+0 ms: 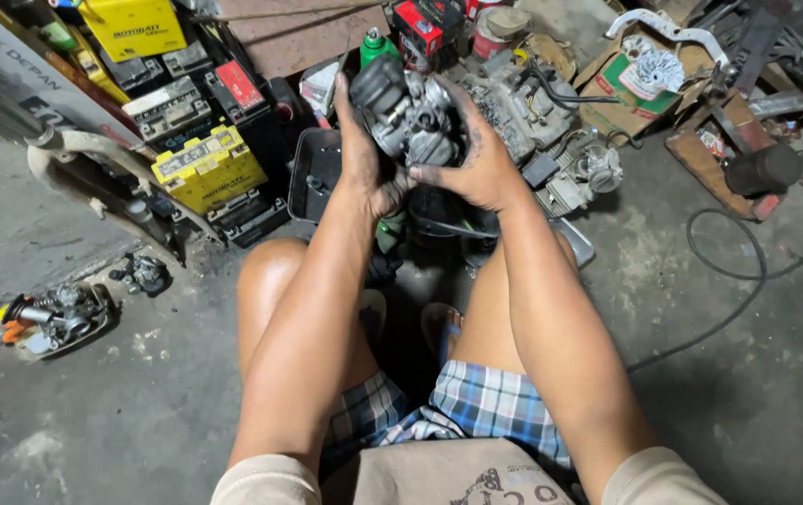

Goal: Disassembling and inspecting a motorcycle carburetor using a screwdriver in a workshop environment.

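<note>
A greasy metal carburetor (409, 117) is held up in front of me with both hands, above a black plastic tray (312, 168) on the floor. My left hand (364, 164) grips its left side, with the fingers reaching up behind the black cap. My right hand (478, 154) clasps its right and lower side. Both hands are smeared with black grease. I sit low with my knees apart, in plaid shorts, my feet in sandals below the part.
Yellow and black batteries (207, 166) are stacked at the left. A second carburetor (57, 316) lies on the concrete floor at far left. Engine parts (523, 98), boxes and cans crowd the back. A black cable (733, 271) loops across the floor on the right.
</note>
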